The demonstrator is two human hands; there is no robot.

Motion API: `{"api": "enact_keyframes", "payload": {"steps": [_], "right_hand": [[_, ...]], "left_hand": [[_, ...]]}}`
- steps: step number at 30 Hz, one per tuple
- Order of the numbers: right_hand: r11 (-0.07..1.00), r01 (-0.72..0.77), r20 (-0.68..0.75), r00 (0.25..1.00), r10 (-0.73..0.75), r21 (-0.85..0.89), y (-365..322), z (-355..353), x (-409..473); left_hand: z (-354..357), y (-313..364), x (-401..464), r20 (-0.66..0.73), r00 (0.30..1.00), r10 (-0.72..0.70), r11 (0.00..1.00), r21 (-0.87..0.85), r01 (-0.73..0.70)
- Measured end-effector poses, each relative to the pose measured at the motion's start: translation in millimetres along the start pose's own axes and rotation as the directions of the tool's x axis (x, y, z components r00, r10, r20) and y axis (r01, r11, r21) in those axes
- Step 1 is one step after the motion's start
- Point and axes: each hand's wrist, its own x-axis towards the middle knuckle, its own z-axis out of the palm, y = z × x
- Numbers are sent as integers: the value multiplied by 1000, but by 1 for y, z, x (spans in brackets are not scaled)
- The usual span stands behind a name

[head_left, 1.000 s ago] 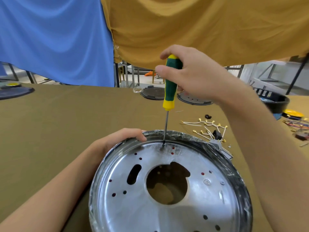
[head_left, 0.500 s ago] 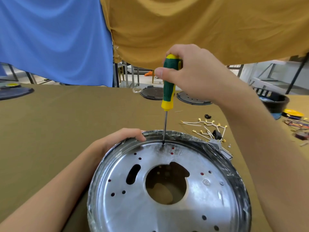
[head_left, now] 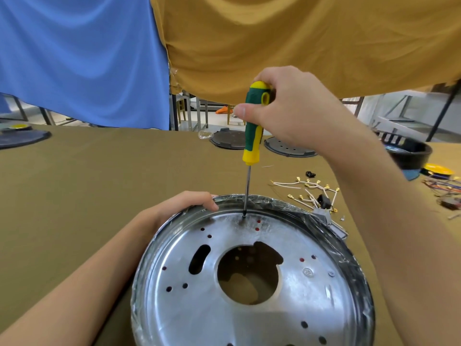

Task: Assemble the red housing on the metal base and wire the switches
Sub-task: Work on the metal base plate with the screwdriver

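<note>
Two hands share one fastening job: the right hand [head_left: 294,108] wraps its fingers and thumb round the green-and-yellow handle of a screwdriver [head_left: 252,131], which stands nearly upright with its tip set on the far side of the metal base [head_left: 174,308] just inside the rim; the left hand [head_left: 184,206] curls over that rim at the far left, steadying the base on the tan table [head_left: 74,183]. The step in hand looks like driving a screw that ties base to red housing; red shows only through several small holes — the housing seems to sit underneath, though its body is out of sight. The next move probably calls for steady downward pressure and a straight shaft, so the tip does not slip across the bright metal. The screw head itself is too small to make out; the near edge of the base is cut off; the wires [head_left: 309,193] with brass terminals lie loose beyond the rim, near a small black part — possibly a switch, hard to tell.
</note>
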Motion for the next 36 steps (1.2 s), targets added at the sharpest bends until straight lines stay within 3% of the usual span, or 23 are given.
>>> {"api": "enact_keyframes", "payload": {"steps": [2,5,7,17,20,24,26,36], "right_hand": [[997,41,40,998,-44,73,2,-1,-1],[949,37,200,974,-104,313,7,-12,-5],[923,20,243,962,-122,385,11,-18,-7],[996,-77,-27,997,75,-43,-4,3,1],[1000,-11,-6,1000,11,24,0,3,0],[934,5,172,983,-71,356,9,-11,-5],[910,24,190,975,-113,415,11,-14,-6],[994,-40,-11,999,41,100,4,-3,1]], "left_hand": [[-1,-2,-4,9,998,54,998,26,-54],[-7,-8,4,20,999,27,999,17,-28],[-7,-8,5,26,1000,18,1000,3,-18],[-10,-10,12,37,997,74,997,21,-75],[-11,-11,13,69,995,77,997,21,-79],[-11,-13,14,21,999,43,999,4,-43],[-11,-14,15,-13,999,45,999,14,-45],[-14,-16,16,15,998,62,997,42,-62]]}}
